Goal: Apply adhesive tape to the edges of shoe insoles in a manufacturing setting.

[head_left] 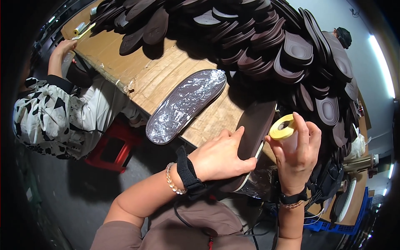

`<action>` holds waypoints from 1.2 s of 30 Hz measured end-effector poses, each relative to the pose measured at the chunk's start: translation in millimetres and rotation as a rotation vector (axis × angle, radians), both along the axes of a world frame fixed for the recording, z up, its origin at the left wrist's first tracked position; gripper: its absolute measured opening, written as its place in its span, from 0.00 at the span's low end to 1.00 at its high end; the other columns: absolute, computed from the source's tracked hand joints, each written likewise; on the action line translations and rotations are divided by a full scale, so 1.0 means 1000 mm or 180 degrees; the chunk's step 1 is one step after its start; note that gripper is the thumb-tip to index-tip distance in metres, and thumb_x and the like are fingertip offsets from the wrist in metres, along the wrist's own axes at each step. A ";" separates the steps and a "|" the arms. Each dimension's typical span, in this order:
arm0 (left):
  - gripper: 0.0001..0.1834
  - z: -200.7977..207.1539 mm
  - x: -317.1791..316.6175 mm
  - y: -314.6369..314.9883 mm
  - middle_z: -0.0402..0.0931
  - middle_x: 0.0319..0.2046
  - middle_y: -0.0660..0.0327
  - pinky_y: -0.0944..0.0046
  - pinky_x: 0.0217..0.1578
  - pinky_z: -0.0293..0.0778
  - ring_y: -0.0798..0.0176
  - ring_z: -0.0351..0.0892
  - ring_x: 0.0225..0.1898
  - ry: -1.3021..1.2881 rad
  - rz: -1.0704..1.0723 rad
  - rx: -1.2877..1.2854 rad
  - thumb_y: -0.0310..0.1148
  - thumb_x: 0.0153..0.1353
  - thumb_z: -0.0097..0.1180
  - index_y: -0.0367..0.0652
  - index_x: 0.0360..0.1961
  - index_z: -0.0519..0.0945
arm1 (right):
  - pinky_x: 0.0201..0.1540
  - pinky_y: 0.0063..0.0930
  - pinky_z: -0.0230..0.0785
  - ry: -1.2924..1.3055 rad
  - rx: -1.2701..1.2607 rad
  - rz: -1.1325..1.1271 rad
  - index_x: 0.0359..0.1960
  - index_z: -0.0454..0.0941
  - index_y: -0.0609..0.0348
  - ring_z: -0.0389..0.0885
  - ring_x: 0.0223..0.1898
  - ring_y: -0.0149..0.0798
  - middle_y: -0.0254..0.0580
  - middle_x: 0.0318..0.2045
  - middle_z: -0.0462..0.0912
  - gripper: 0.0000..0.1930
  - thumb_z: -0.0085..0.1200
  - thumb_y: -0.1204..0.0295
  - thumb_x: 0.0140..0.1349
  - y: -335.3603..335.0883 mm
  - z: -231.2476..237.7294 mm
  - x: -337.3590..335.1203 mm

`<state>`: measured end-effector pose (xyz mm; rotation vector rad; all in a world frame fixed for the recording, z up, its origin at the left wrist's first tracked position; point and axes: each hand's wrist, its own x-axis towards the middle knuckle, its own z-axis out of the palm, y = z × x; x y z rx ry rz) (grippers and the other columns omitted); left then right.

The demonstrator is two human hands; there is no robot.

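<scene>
My left hand [221,156] lies on a dark brown shoe sole [252,129] at the table's near edge. Its thumb and index finger press on the sole, spread apart along it; the other fingers are partly hidden. A pale strip [261,148] runs along the sole's right edge. Raised just right of the sole, my right hand [296,152] pinches a roll of yellow tape [282,128] between thumb and fingers. Another sole [185,106], wrapped in shiny clear plastic, lies at a slant left of my hands, its near end jutting past the table edge.
A large heap of brown soles [258,37] covers the back and right of the wooden table [166,75]. At left sits another person [62,112] in a patterned top, one hand on the table edge. A red stool [110,146] stands below; a blue crate [350,227] is at lower right.
</scene>
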<state>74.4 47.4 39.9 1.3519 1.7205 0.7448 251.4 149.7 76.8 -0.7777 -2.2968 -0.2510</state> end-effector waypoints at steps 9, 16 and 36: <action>0.50 -0.003 0.000 -0.003 0.75 0.53 0.23 0.49 0.64 0.74 0.31 0.77 0.60 -0.0177 0.0042 0.0161 0.57 0.61 0.57 0.21 0.69 0.66 | 0.51 0.45 0.72 -0.0092 -0.0027 -0.0103 0.62 0.80 0.53 0.78 0.47 0.50 0.46 0.47 0.74 0.41 0.82 0.67 0.40 0.000 -0.002 -0.004; 0.52 -0.003 0.001 -0.002 0.71 0.62 0.30 0.50 0.64 0.74 0.32 0.77 0.62 -0.0049 0.0035 0.0024 0.59 0.63 0.61 0.31 0.76 0.61 | 0.50 0.45 0.73 -0.0105 -0.0077 -0.0122 0.62 0.80 0.52 0.78 0.47 0.50 0.46 0.47 0.74 0.42 0.82 0.67 0.39 0.000 -0.003 -0.004; 0.49 0.014 -0.023 0.054 0.84 0.48 0.32 0.51 0.56 0.80 0.36 0.85 0.52 0.0341 -0.0136 -0.0306 0.59 0.57 0.60 0.22 0.64 0.69 | 0.52 0.46 0.72 -0.0172 -0.0059 -0.0134 0.62 0.78 0.53 0.78 0.49 0.53 0.48 0.49 0.76 0.40 0.80 0.66 0.42 0.005 -0.005 -0.008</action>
